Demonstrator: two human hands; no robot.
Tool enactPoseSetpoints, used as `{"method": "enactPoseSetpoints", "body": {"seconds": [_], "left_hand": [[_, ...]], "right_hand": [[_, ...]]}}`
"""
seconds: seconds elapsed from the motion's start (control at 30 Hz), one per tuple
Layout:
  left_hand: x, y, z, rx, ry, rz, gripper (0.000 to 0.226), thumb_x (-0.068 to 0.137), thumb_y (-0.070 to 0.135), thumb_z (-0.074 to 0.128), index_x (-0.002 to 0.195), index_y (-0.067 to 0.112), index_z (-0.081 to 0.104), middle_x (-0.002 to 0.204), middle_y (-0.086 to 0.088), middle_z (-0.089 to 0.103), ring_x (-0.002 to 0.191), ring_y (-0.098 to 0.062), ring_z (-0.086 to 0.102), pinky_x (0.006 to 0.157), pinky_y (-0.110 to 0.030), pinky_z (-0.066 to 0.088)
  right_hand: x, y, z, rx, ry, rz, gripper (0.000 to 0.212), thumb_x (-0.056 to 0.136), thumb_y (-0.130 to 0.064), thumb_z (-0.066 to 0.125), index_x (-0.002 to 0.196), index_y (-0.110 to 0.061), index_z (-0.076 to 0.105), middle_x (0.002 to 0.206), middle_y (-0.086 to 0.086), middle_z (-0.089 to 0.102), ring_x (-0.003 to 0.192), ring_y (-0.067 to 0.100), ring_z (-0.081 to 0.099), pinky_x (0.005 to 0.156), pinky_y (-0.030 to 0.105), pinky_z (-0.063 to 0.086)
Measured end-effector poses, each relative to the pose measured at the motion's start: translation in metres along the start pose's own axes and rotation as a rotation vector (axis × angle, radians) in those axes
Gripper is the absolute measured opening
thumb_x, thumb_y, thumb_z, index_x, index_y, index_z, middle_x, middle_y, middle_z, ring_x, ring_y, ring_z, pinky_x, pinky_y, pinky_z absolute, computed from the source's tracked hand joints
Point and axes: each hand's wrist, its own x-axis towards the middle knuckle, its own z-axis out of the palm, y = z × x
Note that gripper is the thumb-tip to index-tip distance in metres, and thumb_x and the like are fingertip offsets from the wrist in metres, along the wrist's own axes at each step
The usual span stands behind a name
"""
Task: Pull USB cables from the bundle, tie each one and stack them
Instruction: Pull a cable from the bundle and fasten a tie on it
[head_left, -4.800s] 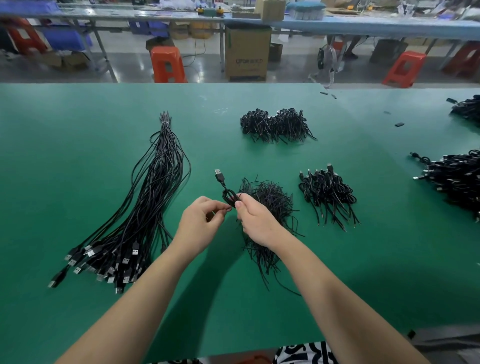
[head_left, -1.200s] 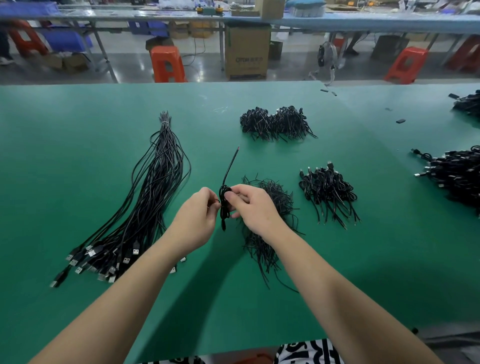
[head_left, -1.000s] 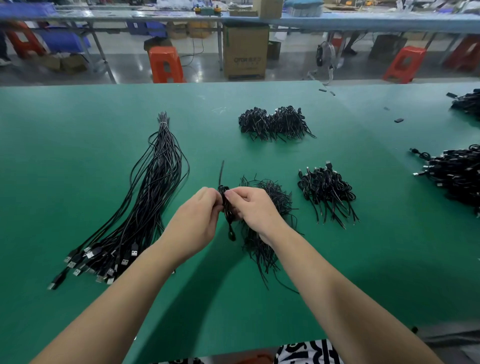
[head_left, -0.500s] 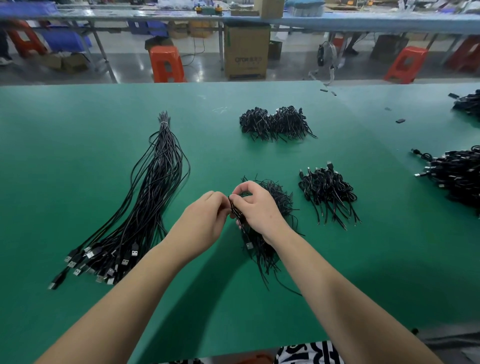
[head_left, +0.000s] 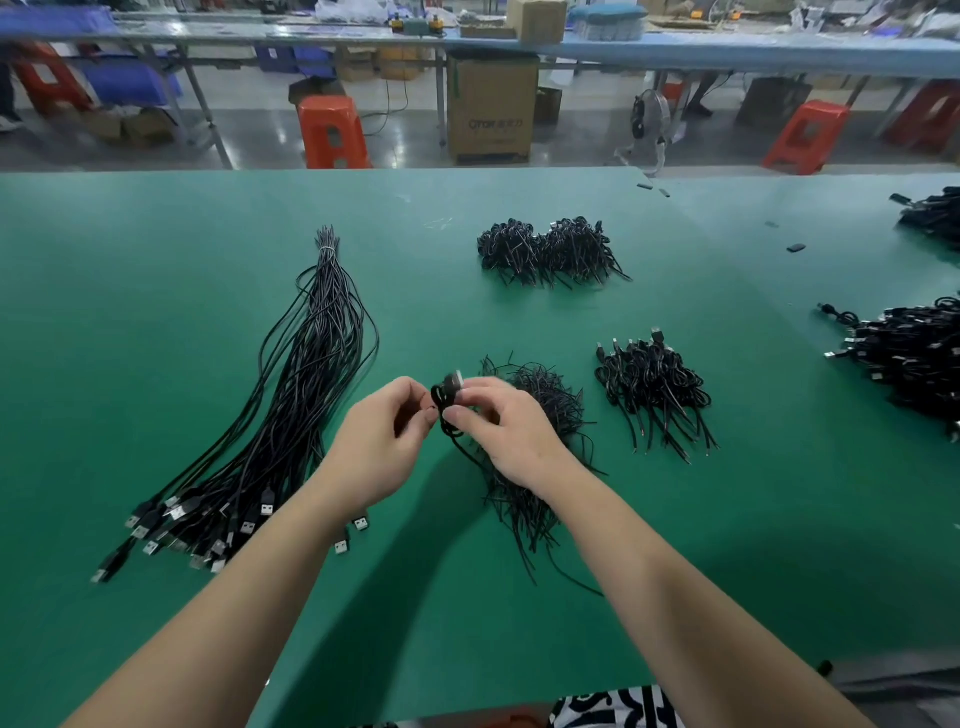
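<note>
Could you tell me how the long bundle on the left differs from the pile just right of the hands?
The bundle lies long and straight, bound at its far end; the pile is short, each cable coiled. The bundle's plugs fan toward the person; the pile's point away. Both are black cables on the green table.

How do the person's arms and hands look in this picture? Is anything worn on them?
Both arms are bare from the forearm down; no sleeves show. The left hand and the right hand wear no gloves, and no ring, watch or wristband is visible. The fingernails look short and unpainted. At the bottom edge a piece of black-and-white patterned clothing shows.
</note>
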Motion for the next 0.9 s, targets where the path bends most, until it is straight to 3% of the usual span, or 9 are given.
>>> {"method": "enactPoseSetpoints", "body": {"seconds": [0.1, 0.2, 0.33, 0.4, 0.5, 0.6, 0.67, 0.8, 0.9], "left_hand": [[-0.006, 0.003, -0.003, 0.157, 0.051, 0.209, 0.011, 0.093, 0.003, 0.060, 0.088, 0.012, 0.058, 0.076, 0.010, 0.055, 0.070, -0.005, 0.051, 0.062, -0.011, 0.036], [-0.011, 0.001, -0.006, 0.229, 0.071, 0.340, 0.009, 0.093, -0.001, 0.058, 0.089, 0.007, 0.058, 0.082, 0.003, 0.054, 0.070, -0.009, 0.045, 0.065, -0.016, 0.037], [-0.015, -0.002, -0.007, 0.380, 0.101, 0.449, 0.009, 0.096, 0.004, 0.052, 0.090, 0.004, 0.059, 0.084, -0.004, 0.054, 0.069, -0.022, 0.049, 0.063, -0.031, 0.039], [-0.015, -0.001, -0.008, 0.323, 0.111, 0.407, 0.007, 0.096, 0.003, 0.055, 0.091, 0.006, 0.059, 0.084, -0.001, 0.054, 0.070, -0.019, 0.048, 0.064, -0.029, 0.039], [-0.012, -0.002, -0.009, 0.158, 0.148, 0.224, 0.011, 0.094, 0.007, 0.060, 0.087, 0.015, 0.059, 0.073, 0.007, 0.054, 0.064, -0.009, 0.047, 0.059, -0.019, 0.036], [-0.005, -0.007, -0.009, -0.120, 0.089, -0.027, 0.017, 0.096, 0.014, 0.062, 0.080, 0.021, 0.060, 0.059, 0.008, 0.051, 0.053, -0.009, 0.041, 0.052, -0.025, 0.035], [-0.005, -0.009, -0.008, -0.274, 0.044, -0.109, 0.018, 0.096, 0.011, 0.062, 0.079, 0.017, 0.061, 0.058, 0.006, 0.049, 0.054, -0.011, 0.040, 0.054, -0.028, 0.034], [-0.010, -0.004, -0.005, -0.077, 0.091, -0.002, 0.015, 0.094, 0.010, 0.063, 0.081, 0.016, 0.060, 0.061, 0.010, 0.052, 0.054, -0.005, 0.042, 0.054, -0.021, 0.035], [-0.016, 0.000, -0.002, 0.193, 0.144, 0.247, 0.009, 0.094, 0.003, 0.060, 0.088, 0.010, 0.059, 0.078, 0.005, 0.056, 0.068, -0.009, 0.049, 0.064, -0.024, 0.040]], "right_hand": [[-0.003, -0.002, 0.004, 0.232, -0.108, 0.112, 0.017, 0.101, -0.018, 0.059, 0.091, -0.022, 0.072, 0.050, -0.016, 0.050, 0.043, 0.003, 0.037, 0.046, 0.019, 0.031], [-0.003, -0.008, 0.003, 0.357, -0.176, 0.197, 0.010, 0.104, -0.020, 0.054, 0.104, -0.016, 0.063, 0.069, 0.002, 0.070, 0.041, 0.011, 0.024, 0.040, 0.023, 0.021], [-0.003, -0.013, 0.003, 0.446, -0.223, 0.261, 0.018, 0.104, -0.020, 0.054, 0.117, -0.012, 0.045, 0.075, 0.011, 0.071, 0.039, 0.014, 0.027, 0.040, 0.024, 0.024], [-0.003, -0.014, 0.003, 0.495, -0.233, 0.217, 0.008, 0.106, -0.017, 0.048, 0.112, -0.011, 0.049, 0.077, 0.014, 0.071, 0.041, 0.016, 0.030, 0.040, 0.024, 0.028], [-0.004, -0.015, 0.003, 0.544, -0.240, 0.186, 0.017, 0.106, -0.007, 0.044, 0.116, -0.010, 0.056, 0.086, 0.009, 0.073, 0.050, 0.017, 0.041, 0.046, 0.025, 0.039], [-0.006, -0.014, 0.003, 0.479, -0.235, 0.136, 0.025, 0.097, 0.000, 0.060, 0.119, -0.011, 0.063, 0.090, 0.003, 0.072, 0.054, 0.011, 0.046, 0.049, 0.021, 0.041], [-0.005, -0.012, 0.003, 0.410, -0.182, 0.122, 0.023, 0.091, -0.004, 0.071, 0.110, -0.015, 0.070, 0.081, -0.003, 0.063, 0.051, 0.006, 0.038, 0.046, 0.017, 0.034], [0.000, -0.008, 0.004, 0.307, -0.086, 0.166, 0.005, 0.089, -0.021, 0.077, 0.093, -0.023, 0.075, 0.058, -0.003, 0.040, 0.049, 0.013, 0.022, 0.048, 0.030, 0.018], [0.001, -0.006, 0.007, 0.344, -0.097, 0.184, 0.010, 0.095, -0.024, 0.070, 0.093, -0.015, 0.073, 0.052, -0.005, 0.036, 0.045, 0.013, 0.023, 0.042, 0.024, 0.020]]}}
